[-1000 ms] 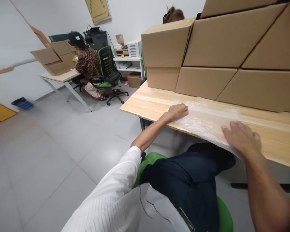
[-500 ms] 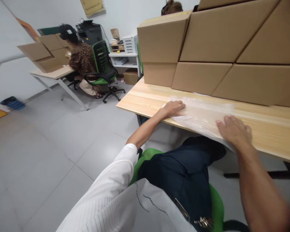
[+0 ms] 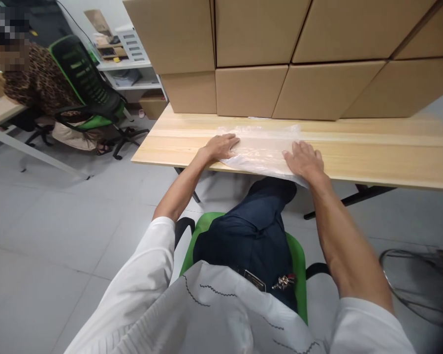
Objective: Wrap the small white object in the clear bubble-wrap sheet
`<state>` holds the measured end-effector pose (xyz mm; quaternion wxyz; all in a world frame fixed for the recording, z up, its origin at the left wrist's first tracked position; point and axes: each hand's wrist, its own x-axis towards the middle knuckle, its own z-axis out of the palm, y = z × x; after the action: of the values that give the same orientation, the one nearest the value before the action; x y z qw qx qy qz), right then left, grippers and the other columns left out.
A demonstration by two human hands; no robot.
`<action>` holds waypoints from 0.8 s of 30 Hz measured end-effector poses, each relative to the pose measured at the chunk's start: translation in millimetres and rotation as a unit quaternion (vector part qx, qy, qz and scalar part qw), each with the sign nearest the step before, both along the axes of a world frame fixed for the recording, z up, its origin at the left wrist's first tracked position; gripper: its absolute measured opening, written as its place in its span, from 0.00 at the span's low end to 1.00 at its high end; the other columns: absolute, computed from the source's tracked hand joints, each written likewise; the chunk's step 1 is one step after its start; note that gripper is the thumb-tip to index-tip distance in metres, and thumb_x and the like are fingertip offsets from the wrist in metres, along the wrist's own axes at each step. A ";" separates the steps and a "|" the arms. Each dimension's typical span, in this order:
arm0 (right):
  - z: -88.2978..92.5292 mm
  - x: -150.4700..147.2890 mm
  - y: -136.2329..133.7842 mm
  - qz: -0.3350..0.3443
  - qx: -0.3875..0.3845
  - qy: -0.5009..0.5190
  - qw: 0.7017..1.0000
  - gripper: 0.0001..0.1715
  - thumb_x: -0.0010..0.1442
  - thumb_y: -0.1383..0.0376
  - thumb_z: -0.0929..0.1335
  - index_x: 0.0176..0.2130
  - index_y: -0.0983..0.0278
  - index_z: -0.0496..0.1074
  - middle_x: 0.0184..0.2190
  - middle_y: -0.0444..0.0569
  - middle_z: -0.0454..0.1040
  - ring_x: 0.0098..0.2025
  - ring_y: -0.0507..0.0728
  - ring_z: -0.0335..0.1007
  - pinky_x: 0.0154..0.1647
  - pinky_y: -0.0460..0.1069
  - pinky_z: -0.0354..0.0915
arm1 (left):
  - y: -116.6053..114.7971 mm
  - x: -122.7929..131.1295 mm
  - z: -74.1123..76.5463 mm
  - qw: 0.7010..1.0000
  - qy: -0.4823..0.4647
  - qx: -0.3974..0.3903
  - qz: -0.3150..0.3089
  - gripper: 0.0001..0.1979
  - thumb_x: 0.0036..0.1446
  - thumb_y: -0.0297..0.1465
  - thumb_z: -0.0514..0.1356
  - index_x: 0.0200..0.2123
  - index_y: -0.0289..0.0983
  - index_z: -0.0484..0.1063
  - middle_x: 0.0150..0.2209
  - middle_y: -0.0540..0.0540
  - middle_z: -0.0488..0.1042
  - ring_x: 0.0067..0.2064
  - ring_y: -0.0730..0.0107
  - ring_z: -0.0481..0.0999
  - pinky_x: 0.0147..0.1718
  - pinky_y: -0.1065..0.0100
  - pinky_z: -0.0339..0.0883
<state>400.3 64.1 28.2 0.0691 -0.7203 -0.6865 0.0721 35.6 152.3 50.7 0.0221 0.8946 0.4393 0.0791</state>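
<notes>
Now squared up to desk (image 3: 372, 152), hands closer together than a second ago. Left hand (image 3: 221, 146) flat, pressing left end of clear plastic sheet (image 3: 262, 147); right hand (image 3: 304, 160) flat on right end. No grip either side, palms down. Sheet on near desk edge, slightly overhanging, near stacked cardboard boxes (image 3: 251, 91).

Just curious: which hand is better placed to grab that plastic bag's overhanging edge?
Probably the right. The right hand rests on the bag where it hangs over the table edge; the left hand lies flat on its left end, over the wood.
</notes>
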 end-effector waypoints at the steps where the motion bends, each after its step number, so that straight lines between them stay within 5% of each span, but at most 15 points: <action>1: -0.2 1.7 0.5 -0.001 0.003 0.000 1.000 0.52 0.87 0.43 0.52 0.91 0.71 0.55 0.92 0.69 0.52 0.93 0.76 0.47 0.92 0.76 0.47 | -1.5 -0.1 2.0 1.000 0.019 -0.008 -0.010 0.28 0.69 0.42 0.73 0.69 0.43 0.82 0.73 0.36 0.81 0.69 0.42 0.83 0.66 0.51 0.77; 12: 4.7 7.0 -0.9 -0.034 -0.023 -0.026 0.999 0.56 0.87 0.41 0.49 0.92 0.74 0.51 0.94 0.66 0.47 0.95 0.76 0.42 0.94 0.74 0.43 | -13.9 8.8 17.5 0.996 0.088 -0.003 0.016 0.26 0.86 0.45 0.55 0.72 0.34 0.77 0.75 0.28 0.78 0.75 0.38 0.79 0.72 0.46 0.74; 24: 2.4 12.5 -2.3 -0.050 -0.020 -0.011 0.998 0.56 0.87 0.42 0.50 0.91 0.77 0.51 0.93 0.70 0.46 0.94 0.78 0.41 0.93 0.75 0.43 | -13.2 11.4 20.4 0.994 0.063 -0.019 0.092 0.25 0.86 0.47 0.58 0.70 0.36 0.78 0.74 0.28 0.78 0.73 0.36 0.81 0.74 0.45 0.72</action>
<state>412.8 61.7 30.6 0.0505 -0.7558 -0.6486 0.0744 47.0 139.1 71.1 0.0044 0.8531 0.5215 0.0163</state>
